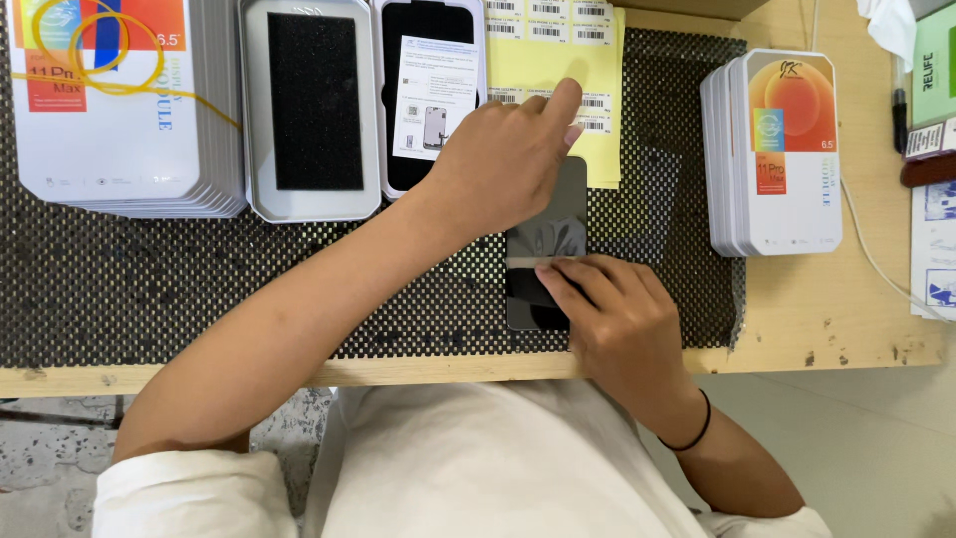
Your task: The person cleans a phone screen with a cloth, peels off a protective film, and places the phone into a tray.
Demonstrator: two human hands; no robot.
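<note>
Fingers of right hand press black screen | left hand steadies top

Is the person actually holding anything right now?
Neither hand lifts anything: the right hand presses the black phone screen near its lower half; the left hand rests over its top.

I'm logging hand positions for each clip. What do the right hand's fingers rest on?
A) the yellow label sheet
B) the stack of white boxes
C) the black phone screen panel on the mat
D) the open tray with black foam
C: the right hand has its fingertips pressed on the black phone screen panel lying on the mesh mat.
</note>
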